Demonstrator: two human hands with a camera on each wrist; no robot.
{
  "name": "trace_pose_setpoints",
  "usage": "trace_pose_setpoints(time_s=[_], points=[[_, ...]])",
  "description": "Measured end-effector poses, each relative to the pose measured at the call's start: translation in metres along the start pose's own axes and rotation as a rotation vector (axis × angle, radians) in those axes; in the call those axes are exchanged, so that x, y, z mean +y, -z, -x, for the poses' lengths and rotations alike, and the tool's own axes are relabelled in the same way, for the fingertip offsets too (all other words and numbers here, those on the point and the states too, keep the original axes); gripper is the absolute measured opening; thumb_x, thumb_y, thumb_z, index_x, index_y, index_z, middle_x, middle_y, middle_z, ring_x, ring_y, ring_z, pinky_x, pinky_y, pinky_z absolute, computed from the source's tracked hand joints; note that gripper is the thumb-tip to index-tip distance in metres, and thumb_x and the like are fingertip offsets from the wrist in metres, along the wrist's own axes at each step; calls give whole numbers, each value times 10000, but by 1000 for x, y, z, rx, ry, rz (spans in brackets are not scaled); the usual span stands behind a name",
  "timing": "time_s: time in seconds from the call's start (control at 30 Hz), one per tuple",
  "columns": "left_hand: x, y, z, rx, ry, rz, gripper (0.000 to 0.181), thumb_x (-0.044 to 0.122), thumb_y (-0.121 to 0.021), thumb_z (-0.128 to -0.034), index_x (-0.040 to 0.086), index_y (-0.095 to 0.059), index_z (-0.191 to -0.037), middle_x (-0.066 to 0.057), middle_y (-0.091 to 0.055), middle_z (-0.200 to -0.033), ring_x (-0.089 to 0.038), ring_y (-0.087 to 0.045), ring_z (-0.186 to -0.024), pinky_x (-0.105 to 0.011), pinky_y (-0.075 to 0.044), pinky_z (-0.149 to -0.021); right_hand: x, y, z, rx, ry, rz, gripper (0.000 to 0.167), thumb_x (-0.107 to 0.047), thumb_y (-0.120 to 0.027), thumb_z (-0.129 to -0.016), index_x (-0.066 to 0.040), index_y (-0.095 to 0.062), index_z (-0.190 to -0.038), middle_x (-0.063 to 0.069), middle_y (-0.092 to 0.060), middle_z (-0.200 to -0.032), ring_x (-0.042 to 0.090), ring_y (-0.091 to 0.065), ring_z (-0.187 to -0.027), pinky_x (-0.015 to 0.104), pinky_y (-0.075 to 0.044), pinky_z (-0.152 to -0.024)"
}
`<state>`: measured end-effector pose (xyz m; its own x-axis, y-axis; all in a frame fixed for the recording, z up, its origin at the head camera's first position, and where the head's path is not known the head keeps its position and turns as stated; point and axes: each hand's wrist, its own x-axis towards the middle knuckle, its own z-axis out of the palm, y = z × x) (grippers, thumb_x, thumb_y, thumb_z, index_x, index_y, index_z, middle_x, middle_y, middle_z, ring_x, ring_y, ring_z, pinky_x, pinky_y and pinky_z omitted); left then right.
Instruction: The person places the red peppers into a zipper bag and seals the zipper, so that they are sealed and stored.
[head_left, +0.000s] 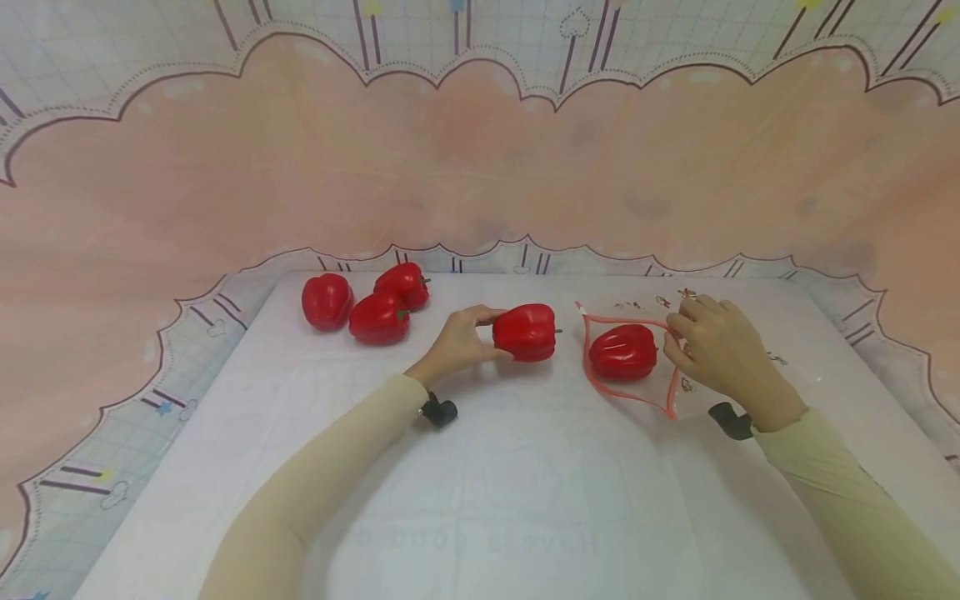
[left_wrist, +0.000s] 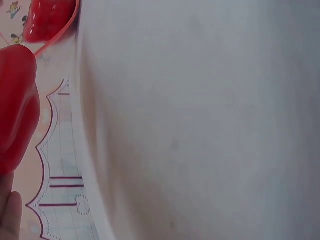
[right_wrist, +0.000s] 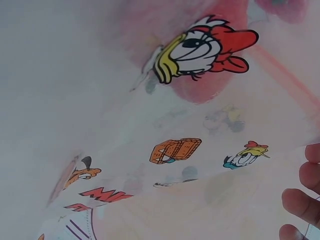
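Note:
My left hand [head_left: 462, 340] grips a red bell pepper [head_left: 525, 332], thumb on one side and fingers on the other, just above the white table. That pepper [left_wrist: 16, 107] fills the left edge of the left wrist view. To its right a clear plastic bag [head_left: 670, 385] with a red-orange rim stands with its mouth towards the left hand. One red bell pepper [head_left: 624, 352] lies in the bag's mouth. Curled fingers of my right hand [head_left: 708, 346] pinch the bag near its rim. Cartoon prints, among them a duck's head [right_wrist: 200, 50], cover the bag in the right wrist view.
Three more red bell peppers lie together at the back left: one pepper [head_left: 327, 302] on the outside, another pepper [head_left: 380, 318] in front, a third pepper [head_left: 403, 285] behind. A patterned cloth [head_left: 450, 167] hangs behind the white table [head_left: 480, 467].

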<state>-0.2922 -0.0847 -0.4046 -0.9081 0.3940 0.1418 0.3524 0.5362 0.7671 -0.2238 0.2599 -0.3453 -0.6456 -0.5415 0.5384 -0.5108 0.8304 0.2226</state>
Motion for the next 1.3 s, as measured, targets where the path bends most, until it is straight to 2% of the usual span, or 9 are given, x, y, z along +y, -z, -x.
trace_pose_setpoints(time_s=[0.3, 0.53, 0.73, 1.1, 1.3], points=[[9, -15, 0, -33, -96, -9, 582, 146, -814, -719, 81, -594, -1253, -79, -639, -1207, -240, -570, -1138, -423, -501, -955, 0, -1, 1, 13, 8, -1, 141, -113, -668, -681, 7, -648, -750, 118, -563, -665, 245, -478, -624, 327, -390, -510], [16, -26, -4, -92, -77, -36, 596, 173, -810, -727, 95, -582, -1272, -67, -633, -1212, -216, -565, -1135, -383, -518, -928, -1, 0, 1, 19, 11, 0, 126, -107, -669, -683, 1, -647, -744, 111, -556, -656, 240, -474, -617, 319, -381, -508], [20, -32, -8, -124, -93, -53, 589, 195, -805, -735, 112, -584, -1274, -55, -633, -1218, -201, -565, -1137, -359, -508, -942, 0, -2, 2, 31, 17, -4, 120, -108, -649, -686, 2, -643, -735, 110, -546, -649, 242, -471, -612, 321, -377, -503], [25, -38, -11, -145, -121, -33, 583, 181, -797, -744, 88, -576, -1274, -66, -632, -1219, -200, -567, -1125, -361, -509, -944, 1, -2, 1, 65, 60, 2, 90, -94, -617, -696, -5, -626, -712, 100, -516, -636, 227, -435, -598, 300, -331, -488], [25, -42, -13, -145, -126, -34, 580, 181, -797, -744, 95, -578, -1274, -57, -636, -1215, -188, -570, -1120, -346, -511, -941, 1, -4, 1, 73, 54, -15, 115, -105, -597, -715, 1, -639, -726, 108, -525, -646, 243, -459, -626, 322, -361, -502]])
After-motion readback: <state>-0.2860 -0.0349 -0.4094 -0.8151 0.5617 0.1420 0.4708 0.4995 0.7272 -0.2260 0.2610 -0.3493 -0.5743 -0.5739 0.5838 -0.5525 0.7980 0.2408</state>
